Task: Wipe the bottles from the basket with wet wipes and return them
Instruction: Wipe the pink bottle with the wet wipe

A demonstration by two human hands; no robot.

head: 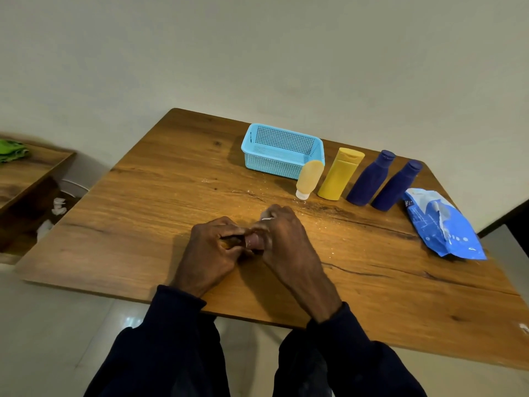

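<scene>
An empty light-blue basket [282, 150] stands at the back of the wooden table [143, 202]. To its right stand, in a row, a pale orange tube [309, 179] on its white cap, a yellow bottle [340, 174] and two dark blue bottles [369, 179] [396, 186]. My left hand [211, 247] and my right hand [286, 242] meet at the table's middle front. Between them is a small brownish bottle [254, 242], mostly hidden. A bit of white wet wipe [267, 217] shows at my right fingers.
A blue pack of wet wipes [440, 224] lies at the table's right edge. Left of the table is a wooden shelf with a green cloth [11, 150] on it. Crumpled white wipes [58, 206] lie lower down beside it. A pale wall is behind.
</scene>
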